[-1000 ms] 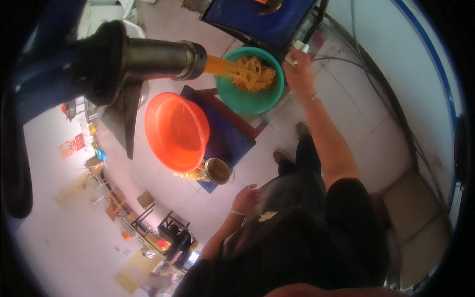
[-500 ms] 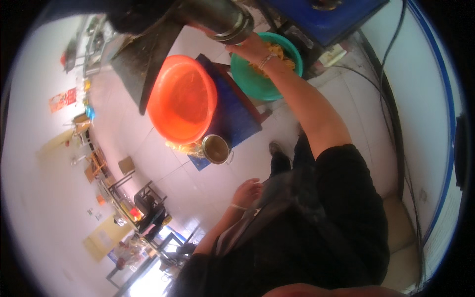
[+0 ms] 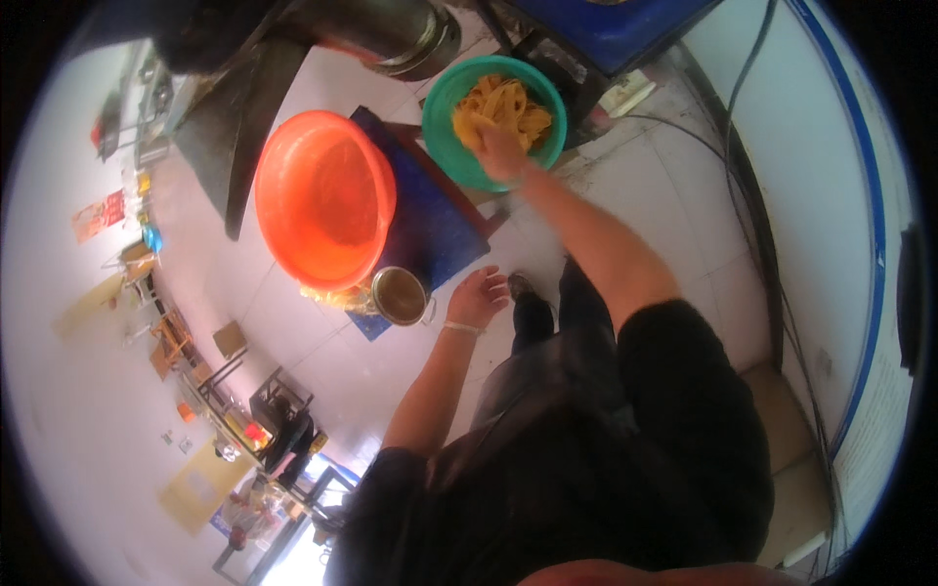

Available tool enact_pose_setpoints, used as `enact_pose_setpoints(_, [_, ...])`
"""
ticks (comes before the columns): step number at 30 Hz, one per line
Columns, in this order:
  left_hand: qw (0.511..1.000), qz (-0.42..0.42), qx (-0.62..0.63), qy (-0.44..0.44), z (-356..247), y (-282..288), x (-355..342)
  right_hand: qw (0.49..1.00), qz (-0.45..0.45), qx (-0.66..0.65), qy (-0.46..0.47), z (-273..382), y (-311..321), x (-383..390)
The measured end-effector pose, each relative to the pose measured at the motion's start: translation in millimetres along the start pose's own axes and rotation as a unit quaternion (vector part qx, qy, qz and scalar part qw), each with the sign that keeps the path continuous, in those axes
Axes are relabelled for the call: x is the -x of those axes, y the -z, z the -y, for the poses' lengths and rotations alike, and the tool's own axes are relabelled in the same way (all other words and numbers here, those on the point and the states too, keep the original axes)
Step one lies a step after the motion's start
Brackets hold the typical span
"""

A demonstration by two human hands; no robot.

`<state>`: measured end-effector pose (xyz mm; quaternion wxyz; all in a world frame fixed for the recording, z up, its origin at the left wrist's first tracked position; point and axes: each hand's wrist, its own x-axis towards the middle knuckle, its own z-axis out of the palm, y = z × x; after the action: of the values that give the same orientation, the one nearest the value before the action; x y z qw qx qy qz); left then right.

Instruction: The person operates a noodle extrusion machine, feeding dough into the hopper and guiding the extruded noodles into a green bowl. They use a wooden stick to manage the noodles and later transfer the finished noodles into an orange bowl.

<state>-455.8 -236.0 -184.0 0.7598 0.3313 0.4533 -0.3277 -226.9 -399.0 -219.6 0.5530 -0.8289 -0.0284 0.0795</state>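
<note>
My right hand [image 3: 501, 153] reaches into a round green basin [image 3: 442, 156] at the upper middle. The basin holds a heap of flat yellow noodle-like strips [image 3: 518, 109]. Its fingers are closed on some of these strips at the heap's left side, though blur hides the fingertips. Lower down, my left hand [image 3: 477, 297] hangs over the floor with fingers loosely apart, holding nothing. Nearest to it is a small metal pot [image 3: 400, 296] with a side handle. Beyond that stands a large orange basin [image 3: 327, 195].
A blue-topped low stand [image 3: 440, 230] lies beside the orange basin. Above are a dark metal cylinder [image 3: 415, 49], a dark slanted panel [image 3: 230, 127] and a blue surface [image 3: 625, 29]. Cables [image 3: 738, 176] run along the right wall. Shelving and racks [image 3: 274, 410] stand at far left.
My right hand has moved from the cylinder's end down into the green basin, onto the yellow strips. My left hand has risen and swung forward, away from my body. The view has shifted slightly.
</note>
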Motion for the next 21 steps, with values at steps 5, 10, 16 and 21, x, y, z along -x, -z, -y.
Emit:
enact_pose_setpoints(5, [0.988, 0.118, 0.080, 0.063, -24, -84, -43, 0.990, 0.055, -0.130, 0.019, 26, -7, 117])
enact_pose_setpoints(10, [0.993, 0.103, 0.064, -0.007, -69, -117, -75, 0.969, 0.106, -0.088, 0.206, 61, 9, 175])
enact_pose_setpoints(16, [0.981, 0.129, -0.138, 0.046, -124, -108, -19, 0.953, 0.114, -0.239, 0.146, 86, 77, 185])
enact_pose_setpoints(21, [0.886, 0.171, -0.424, -0.074, -141, -144, 97, 0.735, 0.158, -0.583, -0.308, 59, 59, 137])
